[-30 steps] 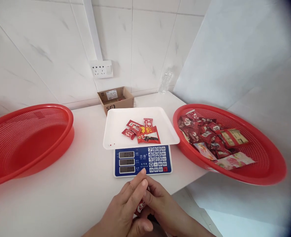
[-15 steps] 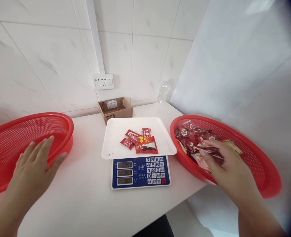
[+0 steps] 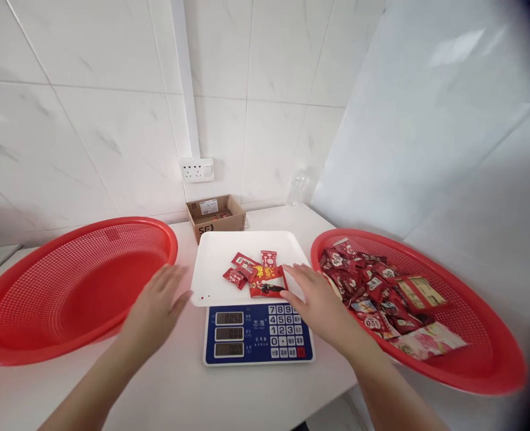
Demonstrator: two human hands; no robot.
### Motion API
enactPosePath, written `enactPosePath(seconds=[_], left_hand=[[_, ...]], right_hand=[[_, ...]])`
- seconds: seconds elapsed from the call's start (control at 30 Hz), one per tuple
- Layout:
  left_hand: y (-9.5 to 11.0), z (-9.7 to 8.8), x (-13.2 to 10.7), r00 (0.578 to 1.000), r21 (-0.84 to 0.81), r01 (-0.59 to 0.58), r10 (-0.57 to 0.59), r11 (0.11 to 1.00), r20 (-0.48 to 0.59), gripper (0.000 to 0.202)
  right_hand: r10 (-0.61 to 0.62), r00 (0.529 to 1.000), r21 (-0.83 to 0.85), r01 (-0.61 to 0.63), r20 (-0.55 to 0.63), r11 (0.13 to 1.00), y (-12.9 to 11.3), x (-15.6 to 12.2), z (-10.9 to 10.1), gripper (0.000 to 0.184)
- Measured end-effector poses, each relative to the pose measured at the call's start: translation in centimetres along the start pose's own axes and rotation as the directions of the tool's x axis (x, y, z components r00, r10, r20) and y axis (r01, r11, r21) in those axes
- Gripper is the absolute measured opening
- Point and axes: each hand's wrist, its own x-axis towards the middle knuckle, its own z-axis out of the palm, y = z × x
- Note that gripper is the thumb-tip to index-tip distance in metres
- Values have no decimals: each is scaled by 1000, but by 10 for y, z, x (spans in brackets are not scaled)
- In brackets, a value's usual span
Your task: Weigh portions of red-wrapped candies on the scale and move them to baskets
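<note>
Left to right: empty red basket [image 3: 67, 287] at nine o'clock; left hand [image 3: 154, 308], fingers spread, has swung in beside the white tray [image 3: 215, 257]. Right hand [image 3: 321, 299], open, seemingly empty, left the three o'clock sweets basket [image 3: 484, 353] for the packets [image 3: 260, 275].

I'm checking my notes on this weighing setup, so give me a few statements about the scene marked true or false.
1. The left basket is full of packets. False: no packets show in it; they lie in the right basket.
2. Several red packets lie on the scale's white tray. True.
3. The right hand grips a packet. False: it is open, fingers spread over the tray's right edge, holding nothing.
4. The left hand is open, between the left basket and the scale. True.
5. A cardboard box stands behind the tray, by the wall. True.
</note>
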Motion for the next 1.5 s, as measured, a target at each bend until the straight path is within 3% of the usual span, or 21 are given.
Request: enactPosePath(seconds=[0.07,0.13,0.23,0.4,0.53,0.63,0.83,0.9,0.97,1.1,1.17,1.23,1.33,1.43,1.5], left_hand=[[27,8,12,972,-35,-134,139,990,190,45],[50,15,25,907,-89,-259,274,962,321,46],[71,24,46,856,-125,-343,364,931,368,53],[80,28,72,805,-167,-397,430,902,409,59],[82,22,77,829,-164,-321,361,933,428,54],[82,18,76,860,-179,-204,264,962,436,37],[75,15,72,889,-389,69,120,919,441,19],[73,15,72,892,-489,198,51,849,450,13],[73,14,73,882,-612,327,-1,720,471,8],[84,8,67,844,-798,507,0,327,536,17],[95,4,59,826,-819,551,40,158,563,25],[104,1,51,809,-813,581,85,43,582,30],[109,-3,43,803,-802,596,55,-34,594,21],[95,-9,45,812,-820,573,-136,-1,567,23],[72,-20,49,815,-834,548,-268,66,515,23]], right_hand=[[11,999,-18,-10,44,1000,-10,10,5,48],[26,997,-39,-24,66,999,-17,17,7,47],[29,997,-56,-25,75,998,-22,24,7,46],[36,998,-14,-35,57,999,-23,24,1,37],[72,997,150,-77,34,986,-22,22,-4,27],[81,997,211,-77,-12,974,-21,22,-8,20],[122,987,369,-73,-109,926,-22,26,-12,16],[148,982,482,-72,-121,873,-24,25,-13,20],[179,980,620,-90,-82,779,-27,25,-13,28],[177,984,845,-99,5,526,-37,27,-4,42],[152,988,871,-79,5,485,-44,29,4,42],[133,991,844,-63,-10,533,-53,30,10,39],[67,997,759,-9,-45,651,-65,30,11,34],[-56,998,697,59,-28,715,-65,32,5,32],[-54,997,636,73,-48,768,-56,39,1,36]])
